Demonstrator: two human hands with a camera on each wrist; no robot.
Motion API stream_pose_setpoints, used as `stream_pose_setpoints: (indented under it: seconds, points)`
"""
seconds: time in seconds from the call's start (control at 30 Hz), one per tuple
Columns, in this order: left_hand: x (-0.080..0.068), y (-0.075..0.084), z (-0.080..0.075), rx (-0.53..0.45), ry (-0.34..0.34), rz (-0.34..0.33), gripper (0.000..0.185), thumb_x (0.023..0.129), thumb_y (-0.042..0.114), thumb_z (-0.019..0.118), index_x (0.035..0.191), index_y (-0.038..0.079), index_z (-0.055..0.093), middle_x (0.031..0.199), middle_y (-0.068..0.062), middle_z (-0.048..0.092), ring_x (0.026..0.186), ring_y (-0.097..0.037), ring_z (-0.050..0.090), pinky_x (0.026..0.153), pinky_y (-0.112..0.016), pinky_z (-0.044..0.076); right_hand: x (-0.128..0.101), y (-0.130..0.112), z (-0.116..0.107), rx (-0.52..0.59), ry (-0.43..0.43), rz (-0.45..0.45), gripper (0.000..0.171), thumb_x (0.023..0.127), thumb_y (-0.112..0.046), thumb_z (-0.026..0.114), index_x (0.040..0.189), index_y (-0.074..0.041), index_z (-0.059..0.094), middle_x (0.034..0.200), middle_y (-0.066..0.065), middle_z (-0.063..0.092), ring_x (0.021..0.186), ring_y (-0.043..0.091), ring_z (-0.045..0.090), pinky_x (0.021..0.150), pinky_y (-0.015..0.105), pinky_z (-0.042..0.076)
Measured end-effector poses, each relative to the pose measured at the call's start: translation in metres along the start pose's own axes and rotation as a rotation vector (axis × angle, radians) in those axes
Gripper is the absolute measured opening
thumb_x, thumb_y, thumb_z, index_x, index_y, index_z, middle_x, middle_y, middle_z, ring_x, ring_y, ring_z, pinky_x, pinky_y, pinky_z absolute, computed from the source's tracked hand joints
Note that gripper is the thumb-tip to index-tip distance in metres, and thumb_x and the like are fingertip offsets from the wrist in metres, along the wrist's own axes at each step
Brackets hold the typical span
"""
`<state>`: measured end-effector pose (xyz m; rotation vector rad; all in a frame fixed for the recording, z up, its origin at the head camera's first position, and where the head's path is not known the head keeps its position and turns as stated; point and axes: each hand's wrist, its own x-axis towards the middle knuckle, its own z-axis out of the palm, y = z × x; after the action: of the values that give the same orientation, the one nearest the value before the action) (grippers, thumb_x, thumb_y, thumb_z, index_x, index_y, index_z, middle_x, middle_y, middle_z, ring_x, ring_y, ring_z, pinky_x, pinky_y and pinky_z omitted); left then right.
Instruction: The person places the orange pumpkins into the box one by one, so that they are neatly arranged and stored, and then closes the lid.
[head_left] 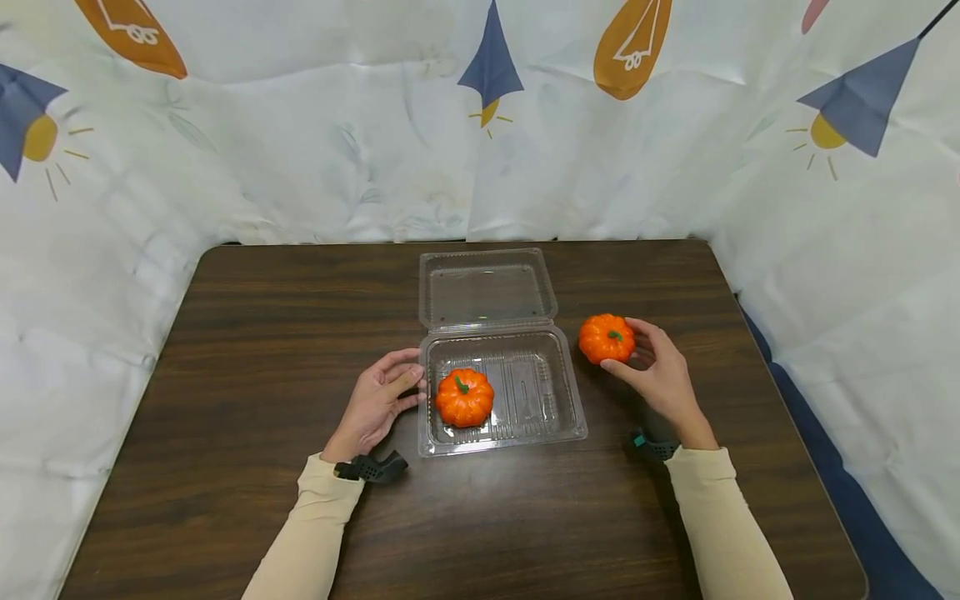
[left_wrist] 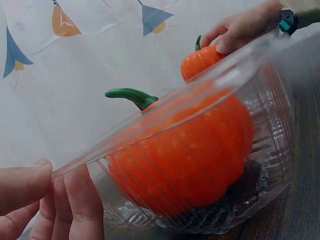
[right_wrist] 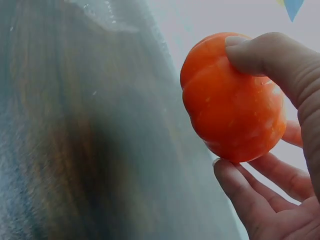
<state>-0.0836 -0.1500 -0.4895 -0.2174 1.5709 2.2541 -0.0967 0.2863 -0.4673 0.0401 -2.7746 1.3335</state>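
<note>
A clear plastic clamshell container (head_left: 528, 392) lies on the table with its lid (head_left: 487, 287) folded back. Inside its left half sits a small orange pumpkin (head_left: 465, 398) with a green stem, seen through the clear wall in the left wrist view. My left hand (head_left: 378, 400) pinches the container's left rim between thumb and fingers (left_wrist: 82, 200). To the right of the container, my right hand (head_left: 663, 375) holds a second orange pumpkin (head_left: 606, 338) between thumb and fingers. In the right wrist view this pumpkin (right_wrist: 232, 100) appears raised off the table, its stem hidden.
The dark wood-grain table (head_left: 285, 333) has rounded corners. A white curtain (head_left: 360, 142) printed with lamps and bulbs hangs behind it and along both sides. Dark blue cloth (head_left: 825, 442) shows past the table's right edge.
</note>
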Motion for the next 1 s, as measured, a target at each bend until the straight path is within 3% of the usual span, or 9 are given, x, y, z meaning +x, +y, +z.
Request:
stream_pose_setpoints:
  seconds: [0.07,0.23,0.4,0.7,1.0]
  points:
    - [0.0,0.0,0.0,0.005,-0.003,0.001,0.049,0.091,0.015,0.068,0.136,0.01,0.048,0.093,0.005,0.066,0.081,-0.008,0.066,0.074,-0.026,0.062,0.001,-0.005,-0.001,-0.003,0.0,-0.011,0.076,0.076,-0.037,0.083,0.141,-0.022,0.046,0.138,0.002,0.053,0.12,0.019,0.057,0.093,0.006,0.047]
    - [0.001,0.0,-0.001,0.012,-0.011,0.002,0.049,0.092,0.016,0.067,0.136,0.01,0.047,0.094,0.005,0.066,0.081,-0.008,0.066,0.074,-0.026,0.062,0.003,-0.019,-0.005,-0.007,-0.012,-0.056,0.076,0.075,-0.034,0.084,0.14,-0.023,0.046,0.138,0.001,0.053,0.121,0.018,0.056,0.095,0.009,0.05]
    - [0.001,-0.001,-0.003,0.005,-0.019,0.004,0.049,0.092,0.016,0.067,0.137,0.009,0.047,0.094,0.005,0.066,0.081,-0.008,0.067,0.074,-0.026,0.062,0.005,-0.032,-0.006,0.021,-0.026,-0.092,0.075,0.075,-0.029,0.085,0.14,-0.025,0.046,0.136,0.0,0.053,0.12,0.016,0.056,0.092,0.001,0.044]
    - [0.001,-0.003,-0.007,-0.008,-0.034,0.007,0.05,0.092,0.014,0.066,0.138,0.008,0.047,0.094,0.005,0.067,0.081,-0.008,0.066,0.074,-0.027,0.062,0.001,-0.057,0.001,0.04,-0.121,-0.141,0.078,0.073,-0.012,0.086,0.14,-0.014,0.046,0.137,0.006,0.053,0.119,0.019,0.056,0.094,0.005,0.046]
    - [0.002,-0.003,-0.004,-0.032,-0.047,0.033,0.05,0.092,0.014,0.067,0.137,0.007,0.046,0.094,0.004,0.067,0.081,-0.009,0.067,0.074,-0.026,0.062,0.003,-0.071,0.01,0.044,-0.262,-0.224,0.075,0.072,-0.027,0.086,0.136,-0.028,0.048,0.132,-0.005,0.054,0.118,0.01,0.058,0.095,0.012,0.051]
